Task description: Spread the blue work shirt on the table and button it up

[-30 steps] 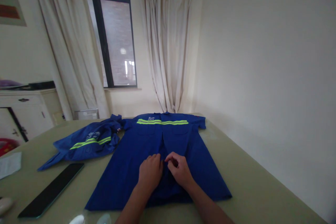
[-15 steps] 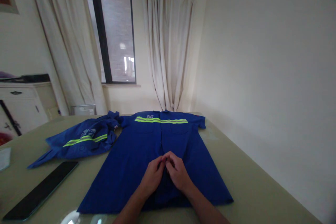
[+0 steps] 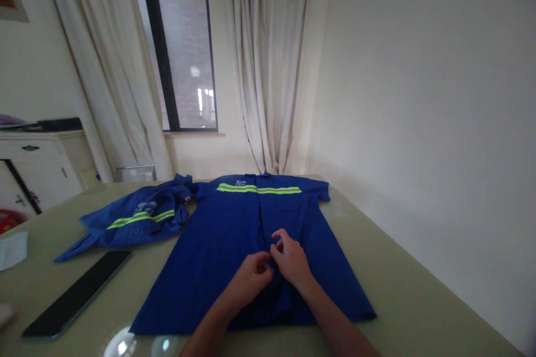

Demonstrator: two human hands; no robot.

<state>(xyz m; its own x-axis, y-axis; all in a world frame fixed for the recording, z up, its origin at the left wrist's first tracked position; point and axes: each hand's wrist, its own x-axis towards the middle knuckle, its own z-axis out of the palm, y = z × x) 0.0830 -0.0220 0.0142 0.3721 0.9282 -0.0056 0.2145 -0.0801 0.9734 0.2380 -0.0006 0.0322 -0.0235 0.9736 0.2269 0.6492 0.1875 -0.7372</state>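
Note:
A blue work shirt (image 3: 218, 245) with a yellow-green reflective band across the chest lies flat and face up on the table (image 3: 419, 301), collar away from me. My left hand (image 3: 251, 279) and my right hand (image 3: 291, 259) meet on its front placket, near the lower middle. Both pinch the fabric there with curled fingers, the right a little farther up than the left. What lies between the fingertips is too small to make out.
A second blue garment (image 3: 134, 220) with a reflective stripe lies crumpled at the left. A flat black slab (image 3: 77, 293) rests near the left front edge, with white paper (image 3: 12, 248) beyond it. A white cabinet (image 3: 37, 170), a window and curtains stand behind.
My right hand has shifted slightly up the placket while the left stays just below it. The view has swung a little.

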